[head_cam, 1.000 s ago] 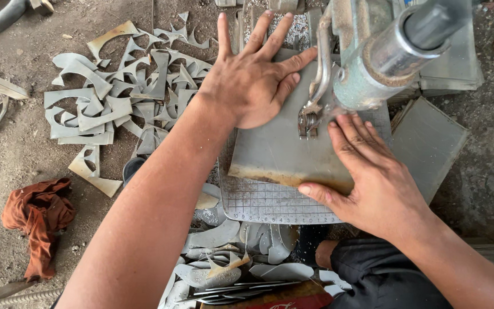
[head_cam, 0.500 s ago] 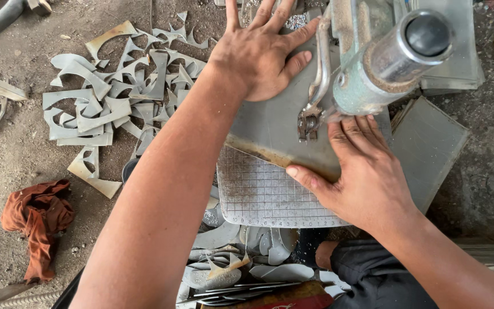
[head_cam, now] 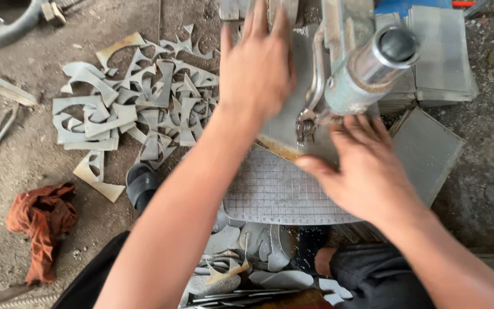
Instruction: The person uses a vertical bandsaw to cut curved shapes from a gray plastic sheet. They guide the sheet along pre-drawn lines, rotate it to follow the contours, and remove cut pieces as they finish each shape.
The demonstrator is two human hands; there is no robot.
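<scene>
Both grips lie flat, clenching nothing: left hand (head_cam: 257, 71) presses the metal sheet (head_cam: 286, 123) on its far side, right hand (head_cam: 364, 171) nearer, beside the cutter blade (head_cam: 306, 122).

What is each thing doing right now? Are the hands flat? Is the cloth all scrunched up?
Left hand: flat on the grey metal sheet, fingers spread.
Right hand: pressing the sheet's near edge, blurred.
Grey metal sheet: lying flat on the gridded cutting table.
Grey metal offcuts: scattered in a heap on the ground.
Orange cloth: crumpled.
Black sandal: lying on the ground.
</scene>
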